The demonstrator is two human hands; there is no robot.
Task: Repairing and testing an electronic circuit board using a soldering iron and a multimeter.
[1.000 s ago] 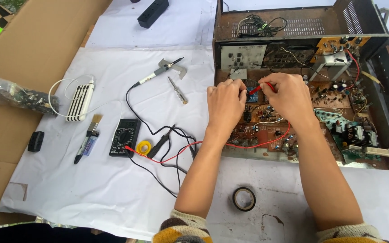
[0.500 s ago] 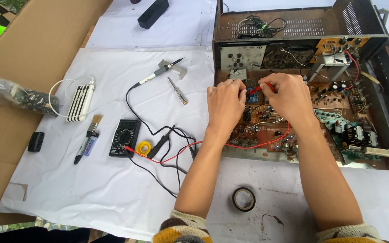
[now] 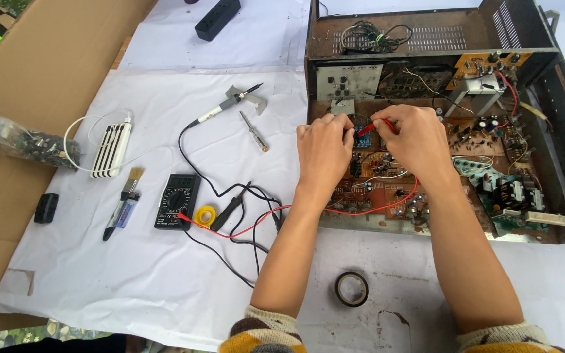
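An opened electronic chassis (image 3: pixel 557 131) holds brown circuit boards (image 3: pixel 387 196) crowded with parts. Both hands rest over the upper middle of the boards. My right hand (image 3: pixel 413 140) pinches a red test probe (image 3: pixel 365 129) whose tip points left onto the board. My left hand (image 3: pixel 325 147) sits just left of it, fingertips closed beside the probe tip; what it grips is hidden. A red lead (image 3: pixel 361 210) runs from the probe across the board to a black multimeter (image 3: pixel 176 201) on the white sheet.
On the white sheet (image 3: pixel 99 281) lie a soldering iron (image 3: pixel 227 106), a small screwdriver (image 3: pixel 254 131), a yellow solder roll (image 3: pixel 205 214), a black probe (image 3: pixel 229 210), a brush (image 3: pixel 122 202), a white power bank (image 3: pixel 111 149) and black tape (image 3: pixel 351 288). Cardboard (image 3: pixel 47 72) lies at the left.
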